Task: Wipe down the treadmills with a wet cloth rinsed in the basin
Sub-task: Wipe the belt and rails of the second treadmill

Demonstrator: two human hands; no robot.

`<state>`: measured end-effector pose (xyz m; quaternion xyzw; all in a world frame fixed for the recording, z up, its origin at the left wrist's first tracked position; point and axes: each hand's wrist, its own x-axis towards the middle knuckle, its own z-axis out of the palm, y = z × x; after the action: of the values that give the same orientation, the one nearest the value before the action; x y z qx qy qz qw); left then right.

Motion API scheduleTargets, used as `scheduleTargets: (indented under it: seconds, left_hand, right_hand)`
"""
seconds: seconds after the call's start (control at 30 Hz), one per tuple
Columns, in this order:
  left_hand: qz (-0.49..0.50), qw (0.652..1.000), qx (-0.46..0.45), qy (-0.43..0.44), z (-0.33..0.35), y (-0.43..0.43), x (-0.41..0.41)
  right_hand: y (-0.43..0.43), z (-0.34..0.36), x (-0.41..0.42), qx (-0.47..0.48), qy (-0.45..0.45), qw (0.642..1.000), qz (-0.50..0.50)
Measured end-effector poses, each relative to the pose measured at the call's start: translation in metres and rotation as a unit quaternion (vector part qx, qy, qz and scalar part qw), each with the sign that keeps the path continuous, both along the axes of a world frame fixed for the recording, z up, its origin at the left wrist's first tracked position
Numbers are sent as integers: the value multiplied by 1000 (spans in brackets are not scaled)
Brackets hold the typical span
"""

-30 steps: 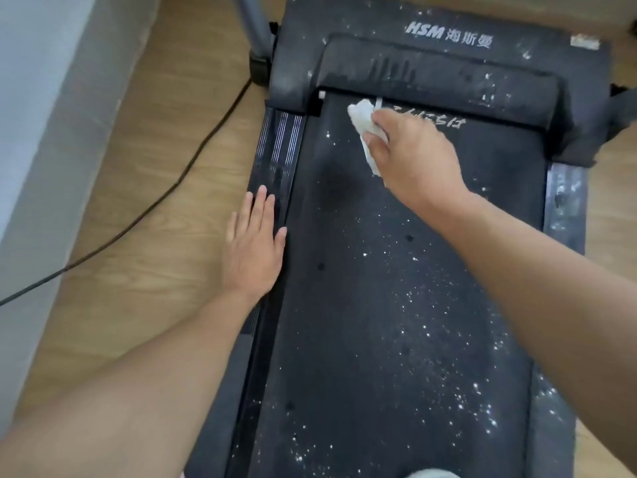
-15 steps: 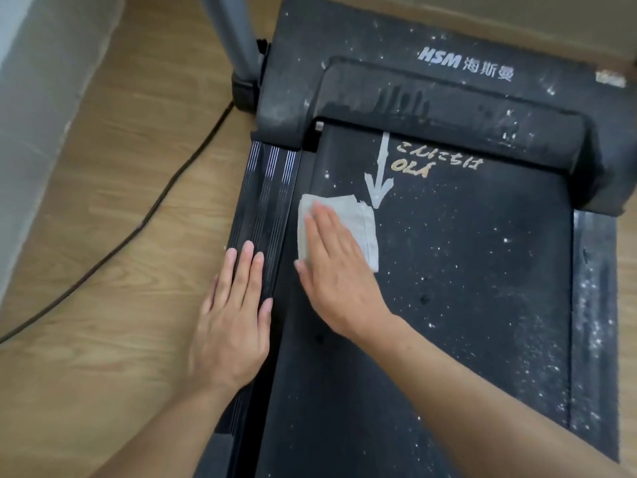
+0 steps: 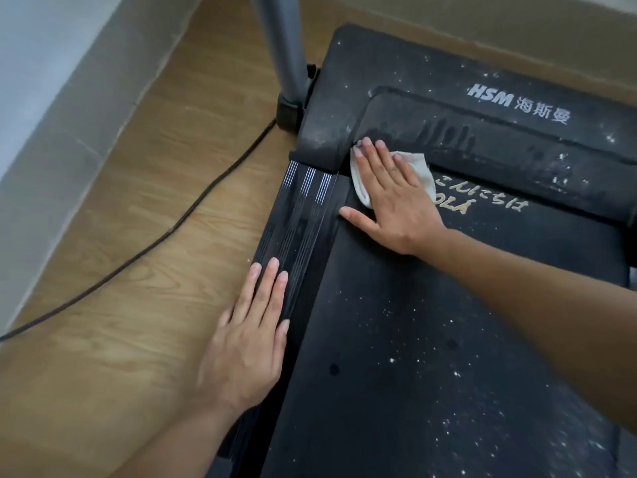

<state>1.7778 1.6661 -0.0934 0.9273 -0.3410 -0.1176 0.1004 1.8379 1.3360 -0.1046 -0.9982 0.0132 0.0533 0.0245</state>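
Currently a right hand (image 3: 396,198) is pressing flat, fingers straight and spread, on a pale cloth (image 3: 418,170) at the front left corner of the treadmill belt (image 3: 413,374), fingertips touching the motor cover (image 3: 448,108). A left hand (image 3: 248,346) is lying open and flat on the ribbed side rail (image 3: 303,201), gripping nothing. Likely risks: the cloth sliding out from under the ungripping palm, or snagging where belt meets cover. The cover's lip is blocking forward travel; open belt is lying rightward and backward. A cable (image 3: 155,243) is trailing on the floor (image 3: 120,305) left of the rail
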Motion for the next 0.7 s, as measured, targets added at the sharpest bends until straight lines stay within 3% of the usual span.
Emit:
scheduleTargets:
  seconds: [0.13,0.2,0.27,0.37,0.47,0.57,0.63,0.7]
  left_hand:
    - [-1,1000,-11,-4,1,-1,1]
    - [-2,1000,-16,-7,1,-1,1]
    - [1,1000,-18,-6,2,-1,2]
    - [2,1000,-17,1,1,-1,2]
    - [4,1000,-27,3,2,-1,1]
    - [2,1000,-12,-4,2,-2,-1]
    - [4,1000,-4,-4,1,-2,-2]
    - [5,1000,-6,-3,-1,-1,-1]
  right_hand:
    - [41,7,-16,64,21,994,-81]
    - [79,9,-58,86,28,993,-73]
    - [125,8,-131,97,41,994,-12]
    - [159,1,-228,19,53,987,149]
    - [117,0,-207,14,58,962,267]
    - [56,0,-114,53,26,983,175]
    - [12,5,-54,27,12,998,48]
    - [-17,5,-23,2,5,1000,-12]
